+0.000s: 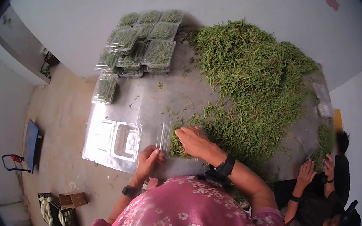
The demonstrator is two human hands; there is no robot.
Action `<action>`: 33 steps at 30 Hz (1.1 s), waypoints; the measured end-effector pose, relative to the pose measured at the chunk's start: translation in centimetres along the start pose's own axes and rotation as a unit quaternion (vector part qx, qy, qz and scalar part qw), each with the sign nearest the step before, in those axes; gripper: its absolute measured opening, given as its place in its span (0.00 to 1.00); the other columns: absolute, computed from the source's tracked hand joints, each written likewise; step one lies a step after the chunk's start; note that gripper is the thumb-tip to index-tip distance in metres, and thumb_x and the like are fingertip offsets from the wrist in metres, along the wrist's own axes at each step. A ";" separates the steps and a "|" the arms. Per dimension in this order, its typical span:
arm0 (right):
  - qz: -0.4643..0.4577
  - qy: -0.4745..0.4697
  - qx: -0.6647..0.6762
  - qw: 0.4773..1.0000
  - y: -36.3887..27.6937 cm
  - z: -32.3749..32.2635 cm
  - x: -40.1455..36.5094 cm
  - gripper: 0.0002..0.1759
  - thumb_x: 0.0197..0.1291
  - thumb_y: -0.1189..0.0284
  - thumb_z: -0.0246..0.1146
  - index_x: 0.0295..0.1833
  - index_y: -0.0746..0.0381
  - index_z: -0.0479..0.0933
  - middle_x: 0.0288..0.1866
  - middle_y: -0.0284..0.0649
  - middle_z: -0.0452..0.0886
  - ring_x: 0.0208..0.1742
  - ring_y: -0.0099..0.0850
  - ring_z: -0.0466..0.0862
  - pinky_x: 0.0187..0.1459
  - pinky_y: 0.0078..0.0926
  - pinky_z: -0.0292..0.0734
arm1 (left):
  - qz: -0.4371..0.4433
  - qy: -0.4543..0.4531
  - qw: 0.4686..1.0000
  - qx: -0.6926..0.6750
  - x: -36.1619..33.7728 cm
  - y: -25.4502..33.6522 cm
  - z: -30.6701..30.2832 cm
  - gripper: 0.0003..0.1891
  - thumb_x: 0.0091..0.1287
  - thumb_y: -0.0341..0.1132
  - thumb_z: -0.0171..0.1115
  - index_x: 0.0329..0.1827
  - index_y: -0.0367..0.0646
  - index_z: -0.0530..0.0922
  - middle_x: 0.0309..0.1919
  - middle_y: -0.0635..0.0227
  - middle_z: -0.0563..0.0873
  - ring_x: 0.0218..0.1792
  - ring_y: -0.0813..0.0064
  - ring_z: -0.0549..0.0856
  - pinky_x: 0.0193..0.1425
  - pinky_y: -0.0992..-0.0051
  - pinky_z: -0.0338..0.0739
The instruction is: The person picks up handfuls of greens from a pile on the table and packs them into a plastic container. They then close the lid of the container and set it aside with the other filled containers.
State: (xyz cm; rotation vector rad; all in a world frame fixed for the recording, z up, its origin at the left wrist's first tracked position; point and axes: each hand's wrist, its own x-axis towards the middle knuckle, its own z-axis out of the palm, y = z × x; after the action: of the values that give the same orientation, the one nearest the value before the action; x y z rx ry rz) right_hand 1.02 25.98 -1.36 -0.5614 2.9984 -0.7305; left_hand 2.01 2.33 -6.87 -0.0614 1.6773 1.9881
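A clear plastic clamshell box (pixel 163 134) lies unfolded in front of me, one half filled with leafy green stems (pixel 177 148). My left hand (pixel 148 159) pinches the near edge of its lid. Over the filled half, my right hand (pixel 193 140) bends its fingers down into the greens, and its fingertips are partly hidden. Just beyond that hand, loose stems spread out from a big heap of greens (pixel 249 71). To the left of my left hand lies another opened clamshell box (pixel 126 141) with nothing inside.
Filled clamshell boxes (pixel 159 52) are stacked at the table's far left. A co-worker (pixel 313 210) handles greens at the right end, near a plastic bag (pixel 322 99). On the floor at left are a blue cart (pixel 30 145), a cardboard box (pixel 73 199) and a black crate (pixel 69 221).
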 end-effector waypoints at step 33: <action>0.534 -0.045 -0.112 0.837 18.5 -8.2 -3.9 0.22 0.58 0.54 0.67 0.49 0.60 0.79 0.46 0.47 0.81 0.46 0.50 0.81 0.44 0.52 0.80 | -0.007 -0.002 1.000 0.018 -0.2 0.7 0.3 0.16 0.72 0.41 0.55 0.49 0.34 0.71 0.33 0.64 0.82 0.30 0.77 0.81 0.34 0.79 0.77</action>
State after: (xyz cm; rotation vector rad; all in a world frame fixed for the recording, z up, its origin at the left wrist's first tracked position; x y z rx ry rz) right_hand -2.33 46.26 -2.65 1.0061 2.6477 -0.2259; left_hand 1.94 2.50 -6.08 -0.0541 1.7057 1.9456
